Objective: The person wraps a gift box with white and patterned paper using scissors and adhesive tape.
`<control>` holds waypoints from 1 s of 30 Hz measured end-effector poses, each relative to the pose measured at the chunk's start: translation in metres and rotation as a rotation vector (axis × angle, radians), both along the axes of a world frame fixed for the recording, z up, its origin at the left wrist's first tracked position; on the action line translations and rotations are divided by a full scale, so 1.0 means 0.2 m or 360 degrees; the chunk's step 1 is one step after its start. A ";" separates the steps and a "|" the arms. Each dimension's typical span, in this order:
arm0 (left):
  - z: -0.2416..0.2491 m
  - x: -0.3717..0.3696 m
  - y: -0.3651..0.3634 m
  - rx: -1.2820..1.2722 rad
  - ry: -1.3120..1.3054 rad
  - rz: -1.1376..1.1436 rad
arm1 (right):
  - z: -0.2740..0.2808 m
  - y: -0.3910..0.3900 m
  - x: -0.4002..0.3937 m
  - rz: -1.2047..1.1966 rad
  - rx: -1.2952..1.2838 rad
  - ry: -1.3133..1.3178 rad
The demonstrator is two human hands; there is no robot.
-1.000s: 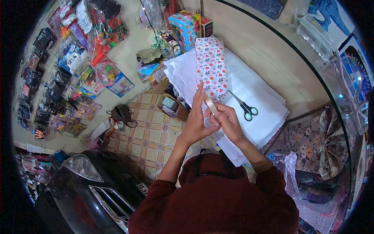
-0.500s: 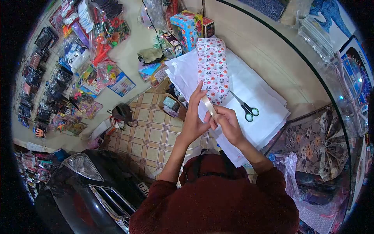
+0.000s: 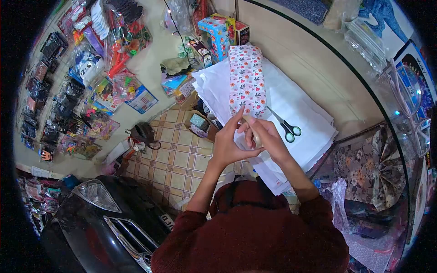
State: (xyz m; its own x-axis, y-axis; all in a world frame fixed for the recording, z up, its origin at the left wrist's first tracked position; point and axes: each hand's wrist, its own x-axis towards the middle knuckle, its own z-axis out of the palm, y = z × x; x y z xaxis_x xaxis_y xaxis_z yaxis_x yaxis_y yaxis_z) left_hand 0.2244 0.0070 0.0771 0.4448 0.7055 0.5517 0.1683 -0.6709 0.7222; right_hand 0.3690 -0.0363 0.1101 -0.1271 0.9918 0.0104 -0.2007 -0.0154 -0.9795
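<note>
Between my two hands is a roll of tape [image 3: 256,138], seen edge-on and partly hidden by fingers. My left hand [image 3: 229,144] is wrapped round its left and lower side. From the right, my right hand [image 3: 267,136] grips it, fingers bent over the top. Just beyond the fingertips lies a long flower-patterned wrapped package [image 3: 247,79] on a stack of white sheets [image 3: 296,102]. Scissors with black and green handles [image 3: 290,130] rest on the sheets, right of the package, blades pointing up and left.
Colourful boxes [image 3: 217,37] stand behind the sheets. A glass edge [image 3: 359,75] curves along the right. Packaged goods [image 3: 129,32] hang at the left. The black front of a vehicle [image 3: 104,223] is at the lower left, and an open carton [image 3: 200,123] sits on the tiled floor.
My right hand has moved up over the roll, and its fingers now cover more of it. The roll has turned and shifted slightly down and right between my hands.
</note>
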 end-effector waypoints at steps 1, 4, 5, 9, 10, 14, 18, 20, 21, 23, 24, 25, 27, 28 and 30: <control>0.00 0.00 0.00 -0.0006 -0.0027 0.0005 | -0.01 0.01 0.00 0.0015 0.0033 -0.0043; -0.01 0.01 0.00 0.0083 -0.0013 0.0056 | 0.01 0.01 0.01 0.0047 0.0013 -0.0006; -0.02 0.01 0.01 -0.0086 -0.0074 -0.0004 | 0.01 0.01 0.01 0.0047 0.0038 -0.0022; -0.04 -0.06 0.05 -0.0518 -0.0108 -0.0293 | 0.00 0.01 0.04 -0.0102 0.0306 -0.0448; -0.02 -0.09 0.06 -0.0567 -0.0062 -0.0372 | 0.00 0.01 0.04 -0.0171 0.0415 -0.0641; 0.05 -0.15 0.10 -0.0440 0.0294 -0.0268 | -0.04 0.03 0.02 -0.0489 0.0704 -0.0892; 0.03 -0.19 0.13 -0.0263 0.0501 -0.0258 | -0.01 0.05 0.05 -0.0314 0.0812 -0.0976; 0.02 -0.20 0.14 -0.0341 0.0534 -0.0264 | 0.00 0.07 0.12 0.0124 0.0966 -0.1145; 0.03 -0.20 0.14 -0.0395 0.0488 -0.0277 | 0.00 0.07 0.13 0.0139 0.0984 -0.1185; 0.00 -0.21 0.14 -0.0473 0.0384 -0.0270 | -0.01 0.07 0.15 0.0165 0.1016 -0.1263; -0.04 -0.21 0.16 -0.0495 0.0325 -0.0247 | -0.01 0.06 0.16 0.0169 0.0890 -0.1177; -0.06 -0.21 0.17 -0.0514 0.0265 -0.0222 | 0.01 0.05 0.15 0.0173 0.0768 -0.1091; -0.08 -0.16 0.16 -0.0772 -0.0427 -0.0384 | 0.01 0.04 0.15 0.0102 0.0633 -0.0841; -0.08 -0.12 0.15 -0.0894 -0.0776 -0.0465 | 0.00 0.05 0.13 0.0030 0.0618 -0.0676; -0.03 -0.08 0.12 -0.1040 -0.0837 -0.0487 | -0.02 0.06 0.11 0.0002 0.0576 -0.0393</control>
State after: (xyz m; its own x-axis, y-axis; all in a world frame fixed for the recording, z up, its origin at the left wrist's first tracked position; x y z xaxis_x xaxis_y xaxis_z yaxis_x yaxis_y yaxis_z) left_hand 0.2076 0.0311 0.0702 0.4678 0.8425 0.2670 -0.4118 -0.0596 0.9093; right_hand 0.3905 -0.0247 0.1065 -0.1707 0.9296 0.3267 0.0397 0.3377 -0.9404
